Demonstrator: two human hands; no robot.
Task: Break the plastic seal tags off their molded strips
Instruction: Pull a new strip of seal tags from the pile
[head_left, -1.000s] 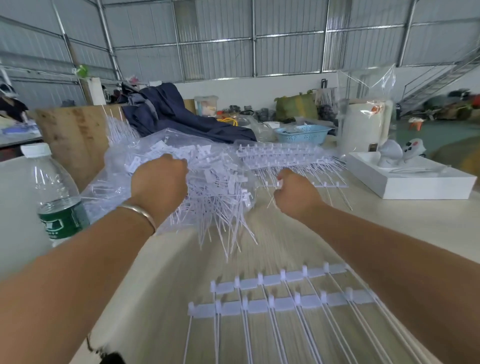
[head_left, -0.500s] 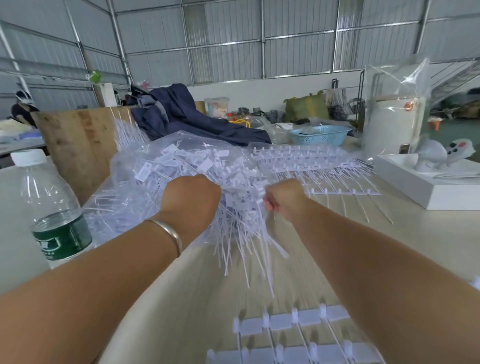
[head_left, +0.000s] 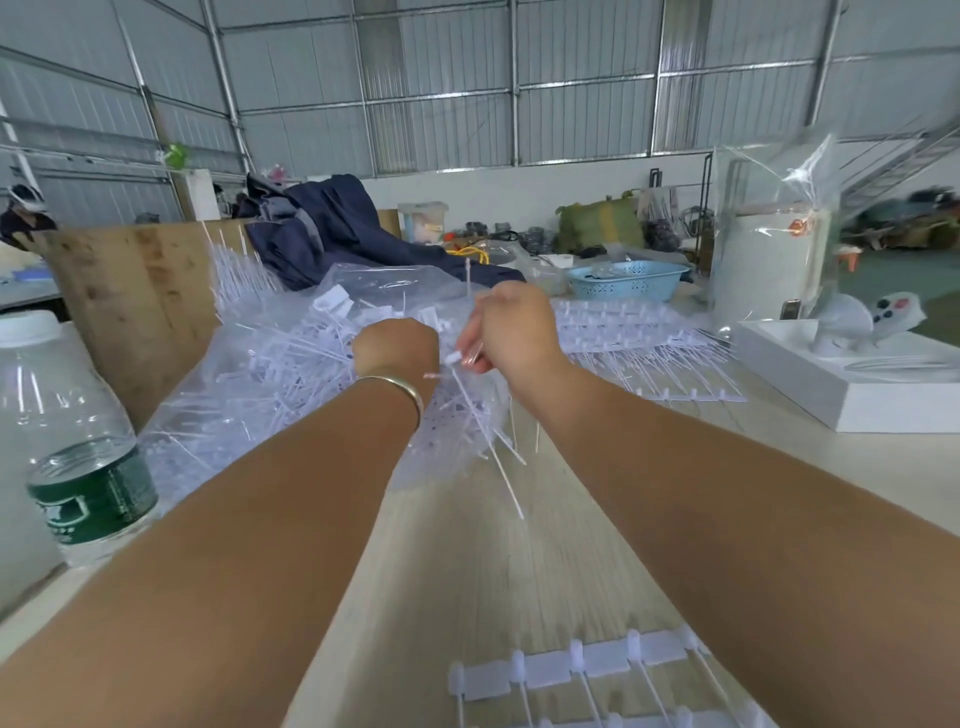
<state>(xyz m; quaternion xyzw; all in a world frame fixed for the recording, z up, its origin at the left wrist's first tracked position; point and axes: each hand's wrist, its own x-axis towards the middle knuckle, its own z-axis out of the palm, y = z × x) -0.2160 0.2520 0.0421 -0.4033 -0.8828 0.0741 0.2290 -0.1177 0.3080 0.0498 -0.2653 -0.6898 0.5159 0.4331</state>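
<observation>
A clear plastic bag (head_left: 270, 374) full of loose white seal tags lies on the table ahead of me. My left hand (head_left: 397, 348), a bangle on its wrist, grips the bag's edge with curled fingers. Close beside it, my right hand (head_left: 511, 327) pinches a bunch of white seal tags (head_left: 467, 395) whose thin tails hang down and fan out over the bag's mouth. Unbroken molded strips (head_left: 566, 670) lie at the near edge of the table. More strips (head_left: 639, 338) are stacked farther back on the right.
A water bottle (head_left: 67, 441) stands at the near left. A white tray (head_left: 852, 384) with a game controller sits at the right, a wrapped white cylinder (head_left: 769, 260) behind it. Farther back are a blue basket (head_left: 628, 280), dark cloth (head_left: 337, 228) and a wooden board (head_left: 135, 291).
My right hand has risen and moved left with the tags until it is beside my left hand at the bag. The view has tilted upward, so the near strips sit lower.
</observation>
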